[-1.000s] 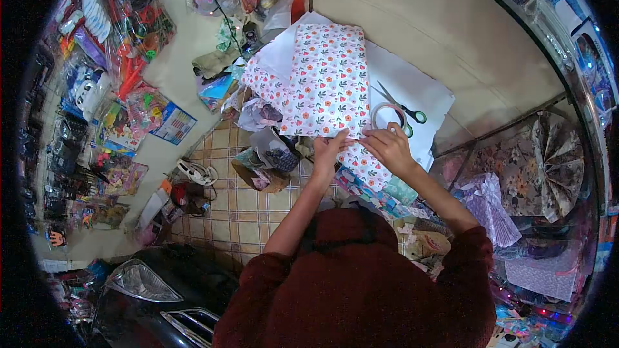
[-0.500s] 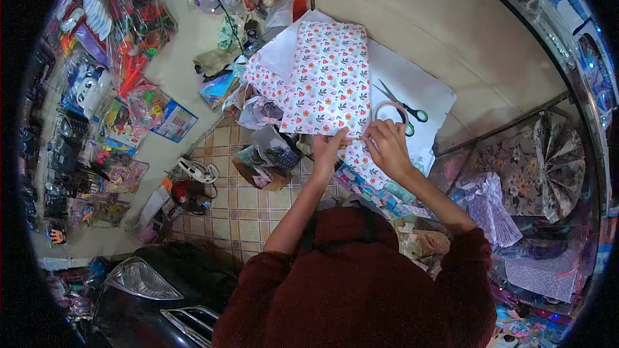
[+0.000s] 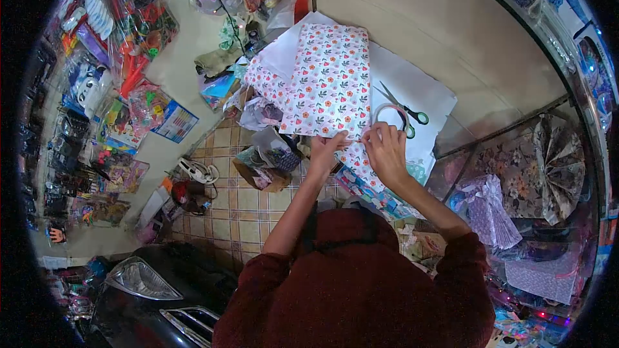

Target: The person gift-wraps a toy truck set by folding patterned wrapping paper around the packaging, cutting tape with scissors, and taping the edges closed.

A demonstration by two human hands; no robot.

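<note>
A package in floral paper (image 3: 332,77) lies on white sheets (image 3: 419,90). At its near edge my left hand (image 3: 327,150) pinches the floral paper between thumb and fingers. Just to the right, my right hand (image 3: 385,149) bends its fingers down onto the paper near the package's lower right corner; its fingertips are partly hidden. A loose floral flap hangs below both hands. Behind my right hand lies a roll of tape (image 3: 393,115), partly covered by the hand. Scissors with green and black handles (image 3: 405,108) rest beside the roll, blades pointing up and left.
Packaged goods (image 3: 145,103) fill the left side. A bin (image 3: 276,148) stands on the tiled floor (image 3: 245,212), beside a cardboard box (image 3: 258,171). A black motorbike (image 3: 161,283) is at the lower left. A glass case (image 3: 509,180) with fabric items is on the right.
My right hand has turned more upright and its fingers have curled inward at the paper's edge. My left hand has stayed at the near edge, with hardly any movement.
</note>
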